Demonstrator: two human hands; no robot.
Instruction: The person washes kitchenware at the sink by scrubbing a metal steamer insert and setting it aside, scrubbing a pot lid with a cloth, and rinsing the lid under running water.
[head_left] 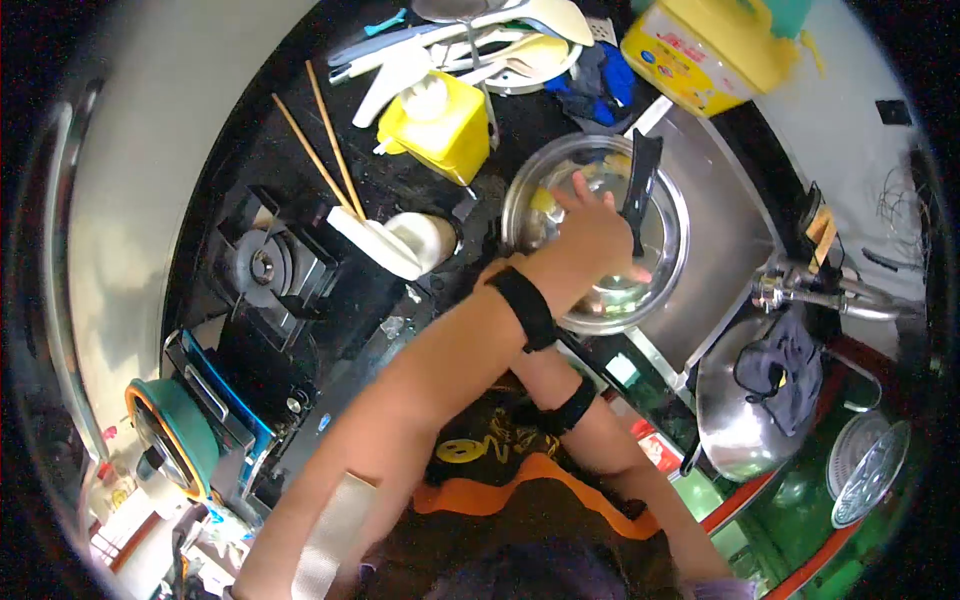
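My left hand (595, 238) is over a round metal basin (680, 235), palm down with its fingers spread. Clear liquid and some yellow pieces (545, 202) show inside the basin. A long black object (641, 180) lies across the basin's rim, just right of my left hand. My right arm passes under my left forearm. Only a small part of my right hand (497, 268) shows, left of the basin's lower side; its fingers are hidden.
A steel sink (715, 215) and faucet (800, 292) are at right, above a metal pan (730, 430) with dark cloth. Left are a gas burner (263, 264), chopsticks (335, 150), a white container (420, 240) and a yellow box (440, 125). Utensils (510, 50) and a yellow jug (690, 55) stand behind.
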